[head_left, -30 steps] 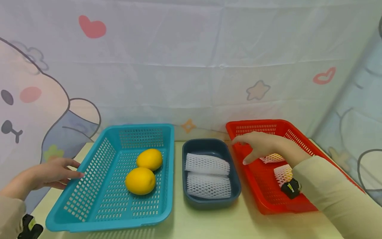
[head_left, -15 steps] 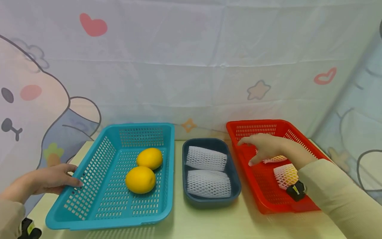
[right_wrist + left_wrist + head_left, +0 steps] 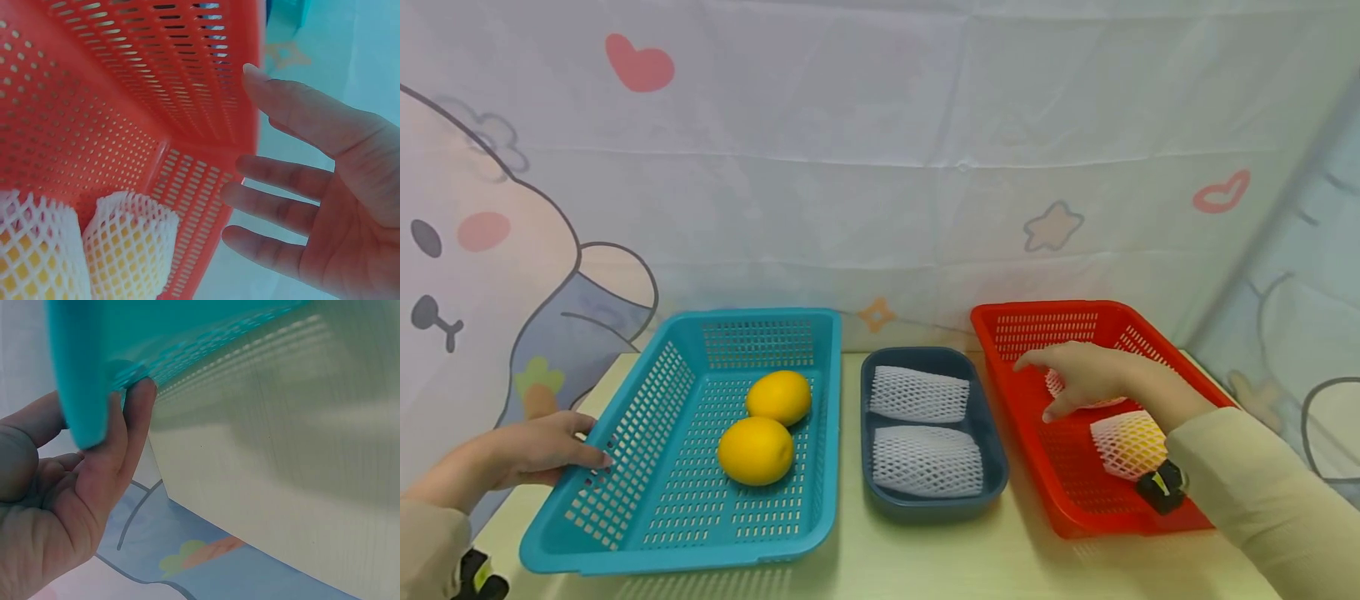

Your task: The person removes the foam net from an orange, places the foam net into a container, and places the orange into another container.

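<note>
At the left, my left hand (image 3: 542,450) holds the side rim of a turquoise plastic basket (image 3: 647,563), the thumb inside and the fingers outside and beneath, as the left wrist view also shows. Two yellow lemons (image 3: 756,451) lie touching in this basket. Over the red basket (image 3: 1051,492) hovers my right hand (image 3: 1078,375), its fingers spread and holding nothing. Inside the red basket are two yellow fruits in white foam nets, the nearer netted fruit (image 3: 1126,444) beside my wrist and the farther netted fruit (image 3: 131,250) partly hidden by my hand in the head view.
Between the baskets stands a dark blue tray (image 3: 936,506) with two white foam net sleeves (image 3: 927,461), one behind the other. All rest on a pale table (image 3: 895,558). A printed cloth (image 3: 820,167) hangs directly behind.
My right hand has shifted right and slightly down over the red basket, uncovering more of the netted fruits. The rear foam sleeve has settled flatter in the tray. My left hand has closed around the turquoise rim.
</note>
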Demonstrator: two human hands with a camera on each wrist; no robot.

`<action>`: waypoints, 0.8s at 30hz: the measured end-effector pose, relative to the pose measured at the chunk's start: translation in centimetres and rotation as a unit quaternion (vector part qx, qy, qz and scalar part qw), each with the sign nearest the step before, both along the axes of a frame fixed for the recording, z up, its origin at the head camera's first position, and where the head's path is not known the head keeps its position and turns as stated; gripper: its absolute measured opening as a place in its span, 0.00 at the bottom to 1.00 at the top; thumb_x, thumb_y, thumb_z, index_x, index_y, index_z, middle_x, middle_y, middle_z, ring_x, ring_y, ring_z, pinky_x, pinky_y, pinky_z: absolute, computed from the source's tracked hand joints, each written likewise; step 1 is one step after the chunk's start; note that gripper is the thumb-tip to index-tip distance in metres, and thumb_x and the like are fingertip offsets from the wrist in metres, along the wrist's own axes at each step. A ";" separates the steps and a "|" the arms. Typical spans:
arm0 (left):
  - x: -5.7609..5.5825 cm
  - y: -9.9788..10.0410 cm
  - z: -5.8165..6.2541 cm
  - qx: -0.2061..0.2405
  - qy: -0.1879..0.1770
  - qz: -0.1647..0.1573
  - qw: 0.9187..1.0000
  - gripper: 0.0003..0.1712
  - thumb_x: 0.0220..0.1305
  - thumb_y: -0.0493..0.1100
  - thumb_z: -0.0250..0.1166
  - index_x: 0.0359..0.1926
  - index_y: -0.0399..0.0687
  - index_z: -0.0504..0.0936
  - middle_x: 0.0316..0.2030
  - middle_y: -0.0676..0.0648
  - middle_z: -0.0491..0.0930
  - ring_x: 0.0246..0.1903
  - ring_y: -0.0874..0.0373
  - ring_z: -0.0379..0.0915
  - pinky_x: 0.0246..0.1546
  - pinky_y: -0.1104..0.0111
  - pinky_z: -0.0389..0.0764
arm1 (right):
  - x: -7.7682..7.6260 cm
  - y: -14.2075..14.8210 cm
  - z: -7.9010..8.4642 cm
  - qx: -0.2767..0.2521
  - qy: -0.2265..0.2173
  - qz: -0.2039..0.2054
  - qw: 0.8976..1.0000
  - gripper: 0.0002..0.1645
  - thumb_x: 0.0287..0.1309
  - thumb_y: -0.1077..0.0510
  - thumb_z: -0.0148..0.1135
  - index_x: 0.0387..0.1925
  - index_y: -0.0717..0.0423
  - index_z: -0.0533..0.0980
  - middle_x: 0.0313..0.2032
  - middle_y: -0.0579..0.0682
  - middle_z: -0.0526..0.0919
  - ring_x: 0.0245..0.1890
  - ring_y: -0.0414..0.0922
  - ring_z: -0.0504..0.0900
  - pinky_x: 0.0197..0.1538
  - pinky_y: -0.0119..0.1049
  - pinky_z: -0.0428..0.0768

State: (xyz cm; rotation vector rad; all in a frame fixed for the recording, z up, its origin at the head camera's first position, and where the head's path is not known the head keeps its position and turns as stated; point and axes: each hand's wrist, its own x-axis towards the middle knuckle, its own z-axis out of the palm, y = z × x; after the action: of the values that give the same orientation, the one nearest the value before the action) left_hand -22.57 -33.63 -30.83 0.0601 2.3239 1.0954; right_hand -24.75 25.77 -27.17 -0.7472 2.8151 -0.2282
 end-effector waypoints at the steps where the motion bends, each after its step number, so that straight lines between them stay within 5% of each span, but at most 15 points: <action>1: 0.0 0.1 0.0 -0.002 0.001 0.000 1.000 0.31 0.62 0.32 0.57 0.54 0.10 0.52 0.37 0.42 0.79 0.39 0.46 0.80 0.40 0.54 0.81 | 0.0 0.2 -0.1 0.002 0.001 0.000 1.000 0.40 0.41 0.50 0.75 0.58 0.54 0.71 0.55 0.57 0.74 0.54 0.58 0.69 0.51 0.56 0.75; 9: 0.0 0.2 0.2 -0.011 0.001 0.001 1.000 0.29 0.62 0.31 0.56 0.54 0.10 0.53 0.38 0.42 0.79 0.39 0.45 0.79 0.40 0.54 0.81 | 0.4 1.2 -0.6 0.000 -0.018 -0.032 0.999 0.40 0.40 0.50 0.75 0.58 0.50 0.71 0.52 0.57 0.75 0.52 0.59 0.70 0.47 0.55 0.77; 24: -0.1 0.3 0.2 -0.016 0.007 0.000 1.000 0.30 0.62 0.32 0.57 0.54 0.11 0.53 0.37 0.43 0.79 0.39 0.46 0.79 0.40 0.55 0.81 | 0.3 3.7 -1.2 -0.031 -0.009 0.003 0.999 0.35 0.41 0.56 0.74 0.54 0.55 0.72 0.48 0.52 0.76 0.49 0.55 0.72 0.48 0.51 0.77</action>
State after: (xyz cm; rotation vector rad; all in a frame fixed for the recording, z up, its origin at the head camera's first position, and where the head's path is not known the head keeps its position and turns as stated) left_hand -22.64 -33.34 -30.62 0.0575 2.3534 1.0614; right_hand -24.41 29.43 -28.34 -0.7631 2.7997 -0.3202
